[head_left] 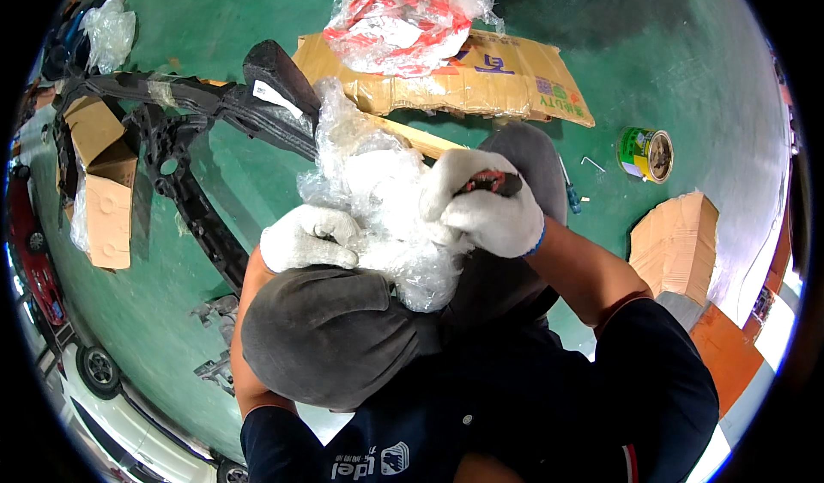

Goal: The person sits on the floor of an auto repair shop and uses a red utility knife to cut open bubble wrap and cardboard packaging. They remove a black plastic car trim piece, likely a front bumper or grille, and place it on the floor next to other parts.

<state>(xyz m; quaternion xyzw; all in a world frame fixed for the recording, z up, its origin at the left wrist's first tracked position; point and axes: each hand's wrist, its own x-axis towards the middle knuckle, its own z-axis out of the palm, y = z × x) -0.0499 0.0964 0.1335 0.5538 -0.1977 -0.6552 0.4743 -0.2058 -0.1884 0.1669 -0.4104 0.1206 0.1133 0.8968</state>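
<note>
Clear and white plastic wrap point(378, 200) lies crumpled across the person's lap, between the knees; the right hand point(487, 201), white-gloved, is closed around a small red-and-dark object point(487, 182) at the wrap's right side, its forearm slanting in from the lower right with the elbow bent; the left hand point(312, 237), also gloved, has its fingers curled against the wrap's left edge, the forearm passing outside the left knee; whether it grips the wrap cannot be told; farther out, a flattened cardboard piece point(524, 88) and a can point(633, 152) rest on the green floor point(635, 71).
</note>
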